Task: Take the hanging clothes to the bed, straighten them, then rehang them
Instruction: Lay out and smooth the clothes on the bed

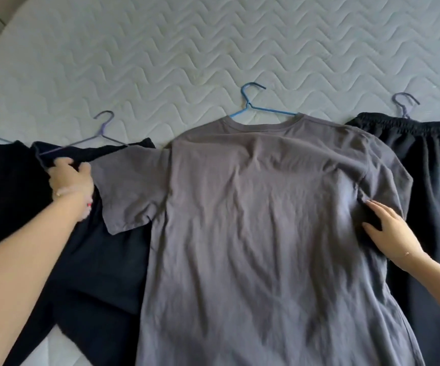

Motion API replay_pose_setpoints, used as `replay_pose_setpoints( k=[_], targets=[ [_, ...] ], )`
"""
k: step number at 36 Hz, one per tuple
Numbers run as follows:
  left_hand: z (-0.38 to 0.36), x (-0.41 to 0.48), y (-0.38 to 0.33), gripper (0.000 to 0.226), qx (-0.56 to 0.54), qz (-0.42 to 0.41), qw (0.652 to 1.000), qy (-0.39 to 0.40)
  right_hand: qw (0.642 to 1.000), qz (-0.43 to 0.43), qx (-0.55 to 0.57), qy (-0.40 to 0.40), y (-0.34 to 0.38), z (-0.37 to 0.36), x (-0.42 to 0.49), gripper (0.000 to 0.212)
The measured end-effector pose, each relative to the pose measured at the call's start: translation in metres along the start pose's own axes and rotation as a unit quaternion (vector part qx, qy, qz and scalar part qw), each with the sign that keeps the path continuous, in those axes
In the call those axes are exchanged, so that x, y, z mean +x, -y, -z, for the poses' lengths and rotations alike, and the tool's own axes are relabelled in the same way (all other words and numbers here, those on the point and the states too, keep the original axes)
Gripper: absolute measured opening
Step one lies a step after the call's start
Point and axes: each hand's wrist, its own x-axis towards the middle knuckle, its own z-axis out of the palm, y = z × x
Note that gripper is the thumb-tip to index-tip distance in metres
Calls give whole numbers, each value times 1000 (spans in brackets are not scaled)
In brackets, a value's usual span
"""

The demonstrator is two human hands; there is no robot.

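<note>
We see the bed [213, 48] carrying everything, its quilted cover running off toward 12 o'clock. The grey T-shirt [253, 220] lies flat in the middle, its long axis from 12 to 6 o'clock, collar far and hem toward us, with a blue hanger [250, 104] poking out of the neck at 12. A black top [95, 260] lies at its 9 o'clock, partly under the grey sleeve, and black shorts [438, 180] lie at its 3 o'clock. The right grip [390, 231] is spread, fingers straight, pressing the grey shirt's side just below the sleeve, so the shirt's body lies at 9 o'clock from it. The left grip [69, 180] is curled, pinching the black top's shoulder beside its purple hanger [102, 133], whose hook lies at 1 o'clock. We judge the right grip better placed to smooth the grey shirt
</note>
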Motion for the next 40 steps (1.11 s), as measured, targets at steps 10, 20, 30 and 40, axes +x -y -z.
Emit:
replay_pose_setpoints(
  k=[10,20,30,40],
  targets=[
    [-29,-227,110,35,-156,124,959,202,970,-166,176,2,-17,-19,-114,59],
    [1,-262,160,29,-109,131,957,233,939,-286,187,23,-54,-56,-199,52],
    [47,-248,201,20,-45,162,942,292,936,-280,185,110,-84,-61,-274,53],
    [87,-318,300,18,98,232,838,484,909,-279,127,281,-134,-84,-361,6]
  ],
)
